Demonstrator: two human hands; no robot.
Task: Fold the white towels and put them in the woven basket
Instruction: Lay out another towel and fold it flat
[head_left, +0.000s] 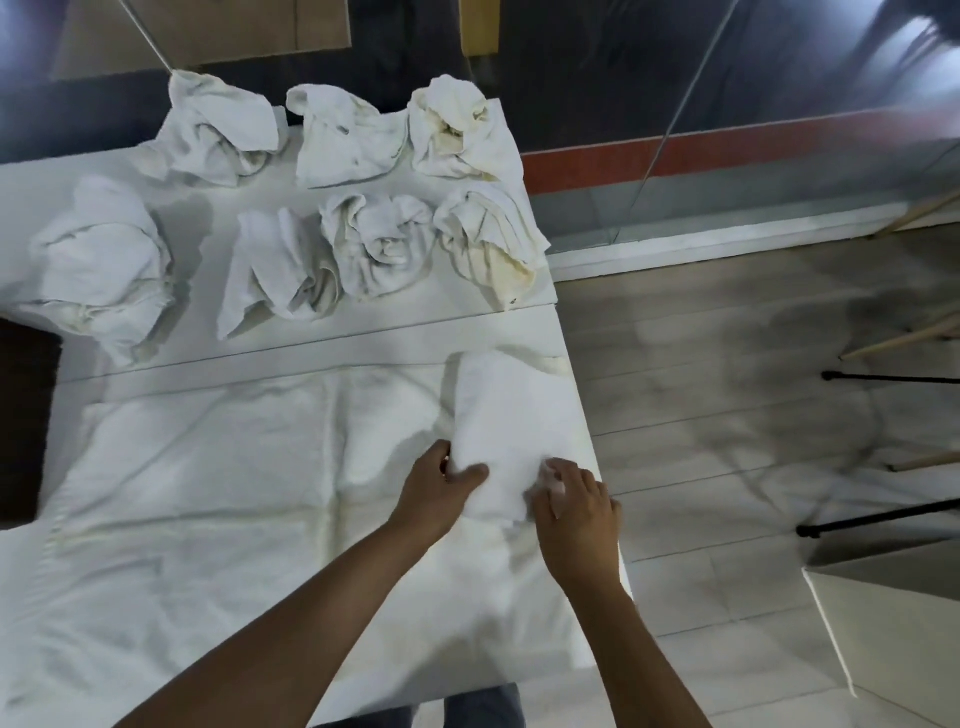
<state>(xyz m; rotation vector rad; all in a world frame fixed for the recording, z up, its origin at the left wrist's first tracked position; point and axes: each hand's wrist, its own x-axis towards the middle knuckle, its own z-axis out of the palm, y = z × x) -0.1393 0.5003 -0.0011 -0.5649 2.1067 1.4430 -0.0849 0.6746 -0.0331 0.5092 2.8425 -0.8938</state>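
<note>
A folded white towel (501, 415) lies as a long strip near the right edge of the white table (566, 332), on top of a large spread white cloth (218, 499). My left hand (441, 483) grips the strip's near left corner, thumb on top. My right hand (576, 509) pinches its near right corner. Several crumpled white towels (374, 244) lie in two rows across the far half of the table. No woven basket is in view.
The table's right edge drops to a pale plank floor (727, 415). A white box (893, 623) stands on the floor at lower right. Black stand legs (883, 514) and wooden legs (904, 338) cross the floor on the right. A glass wall runs behind.
</note>
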